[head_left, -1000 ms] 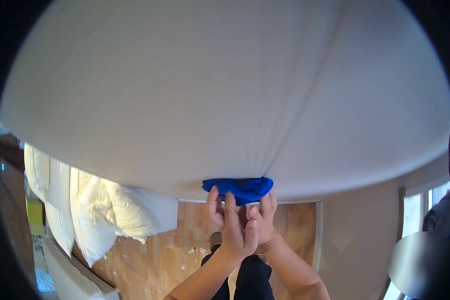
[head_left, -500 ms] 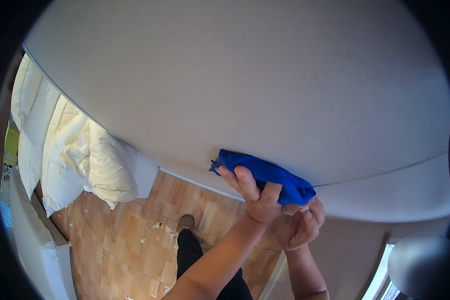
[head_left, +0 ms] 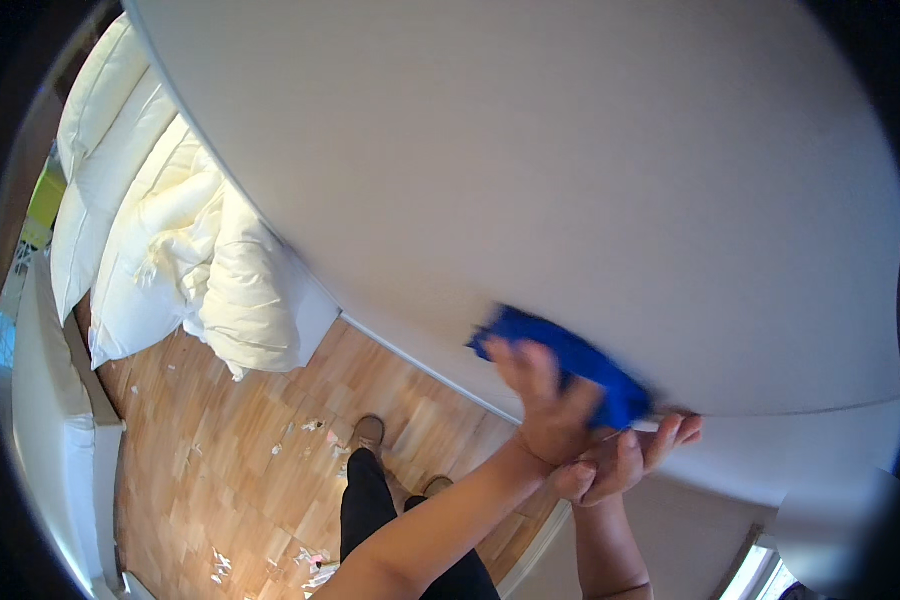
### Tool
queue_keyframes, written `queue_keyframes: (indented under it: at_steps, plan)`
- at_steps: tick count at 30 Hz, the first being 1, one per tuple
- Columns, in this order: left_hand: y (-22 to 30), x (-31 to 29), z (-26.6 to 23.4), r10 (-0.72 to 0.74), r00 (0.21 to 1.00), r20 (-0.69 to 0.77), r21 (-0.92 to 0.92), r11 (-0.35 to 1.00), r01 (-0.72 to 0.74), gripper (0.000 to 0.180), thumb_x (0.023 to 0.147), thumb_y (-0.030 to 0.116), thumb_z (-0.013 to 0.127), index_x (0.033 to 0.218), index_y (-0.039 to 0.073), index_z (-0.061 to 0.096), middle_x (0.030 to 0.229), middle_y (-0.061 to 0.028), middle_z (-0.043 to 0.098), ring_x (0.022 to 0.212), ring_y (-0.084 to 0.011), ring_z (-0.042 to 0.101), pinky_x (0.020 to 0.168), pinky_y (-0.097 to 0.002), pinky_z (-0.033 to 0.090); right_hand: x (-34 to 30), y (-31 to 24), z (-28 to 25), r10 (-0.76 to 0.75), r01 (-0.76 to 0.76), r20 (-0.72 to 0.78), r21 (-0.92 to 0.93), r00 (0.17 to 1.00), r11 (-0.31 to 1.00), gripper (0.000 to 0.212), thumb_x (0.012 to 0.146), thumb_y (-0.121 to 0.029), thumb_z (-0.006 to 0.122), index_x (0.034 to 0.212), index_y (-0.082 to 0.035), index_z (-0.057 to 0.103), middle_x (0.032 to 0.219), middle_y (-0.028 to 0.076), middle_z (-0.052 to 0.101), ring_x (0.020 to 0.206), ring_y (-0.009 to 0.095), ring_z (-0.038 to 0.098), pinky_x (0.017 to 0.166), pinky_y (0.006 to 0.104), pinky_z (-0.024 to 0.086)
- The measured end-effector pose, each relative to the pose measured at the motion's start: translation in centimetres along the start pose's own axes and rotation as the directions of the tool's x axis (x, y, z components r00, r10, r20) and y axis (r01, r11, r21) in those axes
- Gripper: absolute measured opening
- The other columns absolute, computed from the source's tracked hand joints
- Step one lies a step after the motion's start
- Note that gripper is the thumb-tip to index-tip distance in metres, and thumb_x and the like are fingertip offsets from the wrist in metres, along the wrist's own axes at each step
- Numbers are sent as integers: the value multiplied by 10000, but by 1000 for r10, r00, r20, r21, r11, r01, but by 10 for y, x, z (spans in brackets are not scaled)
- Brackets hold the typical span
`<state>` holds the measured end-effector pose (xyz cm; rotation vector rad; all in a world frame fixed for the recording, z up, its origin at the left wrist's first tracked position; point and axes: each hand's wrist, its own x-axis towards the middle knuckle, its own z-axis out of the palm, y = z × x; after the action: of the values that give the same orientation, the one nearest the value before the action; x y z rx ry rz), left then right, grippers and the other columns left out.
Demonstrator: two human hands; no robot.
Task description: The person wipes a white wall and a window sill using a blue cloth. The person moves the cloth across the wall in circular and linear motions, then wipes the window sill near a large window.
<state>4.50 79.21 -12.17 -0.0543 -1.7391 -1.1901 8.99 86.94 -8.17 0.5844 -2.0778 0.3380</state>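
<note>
A bunched blue cloth (head_left: pixel 570 357) lies against a large pale, smooth wall-like surface (head_left: pixel 530 170), close to its lower edge. My left hand (head_left: pixel 555 400) is closed over the cloth, pressing it to the surface; its fingers are slightly blurred. Just below and right of the cloth is my right hand (head_left: pixel 620 465), palm turned up. Its fingers are apart and their tips reach the surface by a thin dark seam (head_left: pixel 770 414). Where the two hands meet, the wrist and palm partly overlap, and whether the right hand touches the cloth is hidden.
White pillows and bedding (head_left: pixel 220 280) are piled at the left. Below them stands a pale upholstered piece (head_left: pixel 60 420). Scraps of litter (head_left: pixel 315 565) are scattered on the wood floor (head_left: pixel 200 450) around my feet. A bright window (head_left: pixel 760 570) shows at the lower right.
The blue cloth and my left hand have slid right and slightly down along the surface. My right hand has moved off the cloth's end, its fingers now spread out to the right.
</note>
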Motion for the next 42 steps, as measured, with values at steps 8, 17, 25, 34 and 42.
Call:
queue_keyframes:
  at_steps: [8,17,25,34,42]
  plan:
    - [-60,31,-17,136,987,-82,19,991,-134,653,914,588,566,1498,339,412,1650,-186,112,1510,-450,54,1171,-632,16,3,-6,22,-74,74,13,-28,997,997,584,1003,-460,321,1504,-161,359,1609,217,215,1512,431,80,1192,608,-44]
    - [-61,80,-41,-142,978,-150,-10,990,142,909,886,571,614,1593,167,211,1620,-308,47,1492,-508,32,1158,-645,35,15,-31,46,-110,108,54,40,993,993,575,993,-428,362,1494,-147,372,1608,241,204,1517,432,47,1189,611,-57]
    - [-95,123,-57,346,933,-101,146,932,-330,631,899,672,523,1456,380,471,1623,-128,253,1507,-406,156,1175,-633,60,28,-44,80,-126,127,10,-51,992,991,589,1015,-406,289,1509,-85,307,1615,263,155,1511,455,5,1173,600,-123]
    - [-117,136,-63,-206,910,-361,-122,977,173,662,953,502,533,1515,172,412,1610,-293,158,1502,-455,124,1154,-655,58,42,-63,101,-197,197,19,18,980,980,544,1015,-400,293,1471,-112,361,1613,250,177,1515,444,9,1189,616,-61]
    - [-150,134,-89,257,964,-64,123,961,-248,658,861,643,601,1444,364,483,1641,-154,197,1505,-454,109,1148,-675,74,67,-87,132,-225,226,-32,46,974,973,517,1009,-400,300,1447,-144,395,1611,230,206,1510,463,-3,1179,615,-104]
